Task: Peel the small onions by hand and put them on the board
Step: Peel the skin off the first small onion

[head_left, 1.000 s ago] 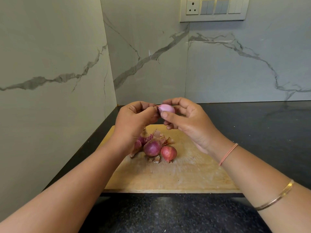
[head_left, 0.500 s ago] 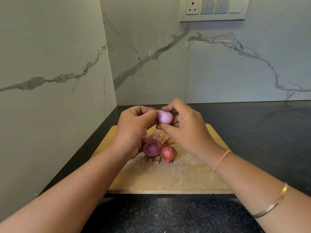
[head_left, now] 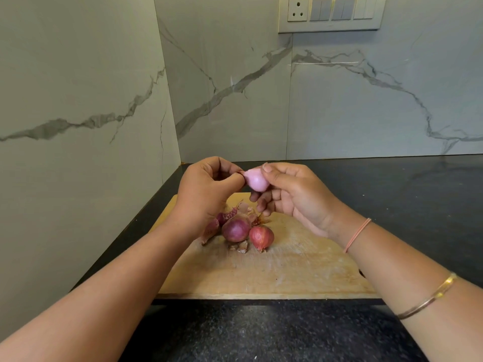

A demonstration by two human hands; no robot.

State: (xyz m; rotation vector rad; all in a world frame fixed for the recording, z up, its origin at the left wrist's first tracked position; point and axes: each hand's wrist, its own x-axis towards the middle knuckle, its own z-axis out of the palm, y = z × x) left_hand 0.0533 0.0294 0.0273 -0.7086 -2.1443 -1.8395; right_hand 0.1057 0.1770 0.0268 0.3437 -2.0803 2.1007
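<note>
Pale pink onion (head_left: 256, 181); tan board (head_left: 274, 270)

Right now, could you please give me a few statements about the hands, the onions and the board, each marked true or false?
1. The right hand holds a pale onion above the board. True.
2. The left hand lies flat on the board. False: it is raised, and its fingers pinch the pale onion's tip.
3. Red-skinned onions lie on the board. True.
4. The board carries no loose peel. False: skin scraps lie around the red-skinned onions.
5. A knife lies beside the onions. False: no knife is in view.
</note>
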